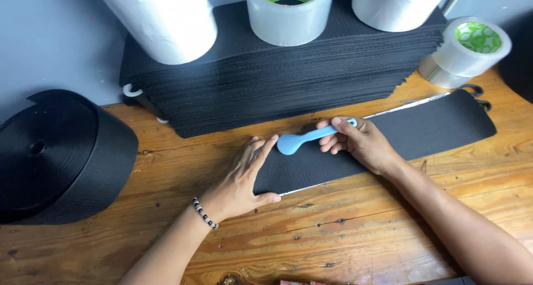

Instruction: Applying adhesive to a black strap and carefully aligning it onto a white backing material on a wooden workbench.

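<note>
Pressing black strip [383,143] flat at frame centre — wooden table [344,235].
Left hand [241,179] spread on its end; right hand [358,143] pinching blue spoon-shaped tool [302,140].

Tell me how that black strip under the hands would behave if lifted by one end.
The black strip looks thin and lies flat on the wooden table, so it would probably droop. It seems light for its size. The left hand pins its end while the right hand presses a blue tool, suggesting it slides easily.

Two clear tape rolls [290,13] [466,51] show green-and-white patterned core labels, one atop the stack of black sheets [266,68], one at its right end.
</note>
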